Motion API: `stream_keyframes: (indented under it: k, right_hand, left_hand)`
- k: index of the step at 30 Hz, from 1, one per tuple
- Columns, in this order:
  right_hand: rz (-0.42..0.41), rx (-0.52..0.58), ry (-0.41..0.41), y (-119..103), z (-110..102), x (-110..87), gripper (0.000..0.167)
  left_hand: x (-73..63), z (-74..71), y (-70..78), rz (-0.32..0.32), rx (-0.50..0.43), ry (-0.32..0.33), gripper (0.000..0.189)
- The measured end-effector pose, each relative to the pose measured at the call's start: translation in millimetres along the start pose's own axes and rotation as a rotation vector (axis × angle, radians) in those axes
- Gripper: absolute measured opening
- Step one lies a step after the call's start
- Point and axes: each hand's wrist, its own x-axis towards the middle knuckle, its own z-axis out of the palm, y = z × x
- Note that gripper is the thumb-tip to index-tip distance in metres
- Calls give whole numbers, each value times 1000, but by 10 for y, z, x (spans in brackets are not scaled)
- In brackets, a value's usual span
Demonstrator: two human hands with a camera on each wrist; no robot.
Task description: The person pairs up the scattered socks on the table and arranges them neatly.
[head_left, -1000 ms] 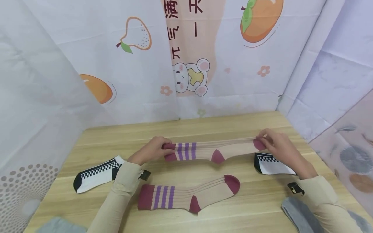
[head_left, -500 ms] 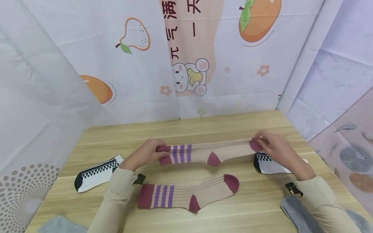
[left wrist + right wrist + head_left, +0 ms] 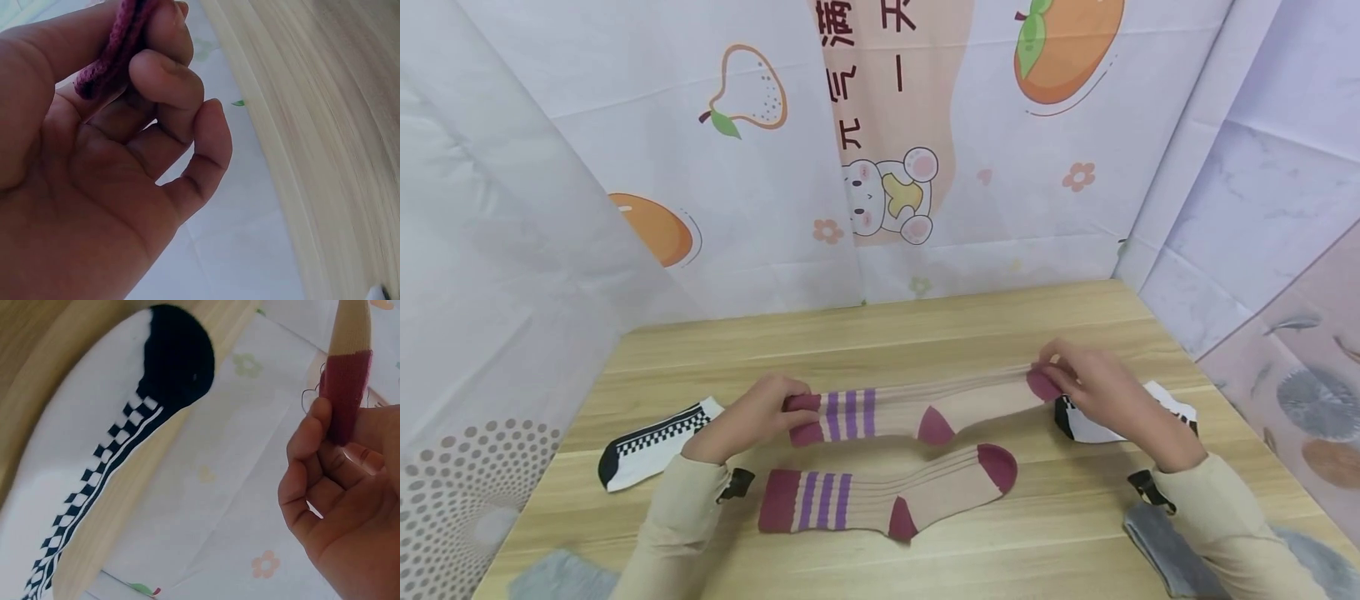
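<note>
Stretched between both hands is a beige sock [image 3: 895, 410] with a maroon cuff, heel and toe and purple stripes. My left hand [image 3: 756, 419] pinches its cuff between thumb and fingers; the maroon knit [image 3: 119, 50] shows there in the left wrist view. At the other end my right hand [image 3: 1097, 392] pinches the maroon toe [image 3: 350, 387]. A matching striped sock [image 3: 880, 500] lies flat on the table, just nearer than the held one. Past the right hand, a white and black checkered sock [image 3: 94, 437] fills much of the right wrist view.
On the wooden table [image 3: 925, 325], another checkered sock [image 3: 655, 446] lies left of the left forearm. A light grey sock-like cloth [image 3: 561, 577] is at the front left, and dark grey socks [image 3: 1172, 550] lie partly under the right forearm. A printed curtain [image 3: 760, 208] hangs behind.
Both hands have moved left and slightly nearer, carrying the stretched sock toward the matching sock on the table. More of the right checkered sock shows now.
</note>
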Motion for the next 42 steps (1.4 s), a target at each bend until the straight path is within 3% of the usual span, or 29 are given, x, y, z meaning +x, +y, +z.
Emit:
stream_keyframes:
  k: [14,20,26,33,42]
  right_hand:
    - [-27,27,-121,-279,38,76,15]
    - [-34,57,-165,-402,74,87,18]
    - [-49,127,-250,-523,74,72,20]
    - [-60,211,-398,-639,80,50,20]
    - [-84,242,-459,-754,96,-29,22]
  left_hand:
    - [-266,13,-105,-36,30,-47,30]
    - [-413,-3,-151,-23,26,-58,32]
    - [-557,5,-145,-31,-14,-128,29]
    - [-677,-49,-83,-46,-13,-161,32]
    - [-725,-86,-52,-91,21,-238,29]
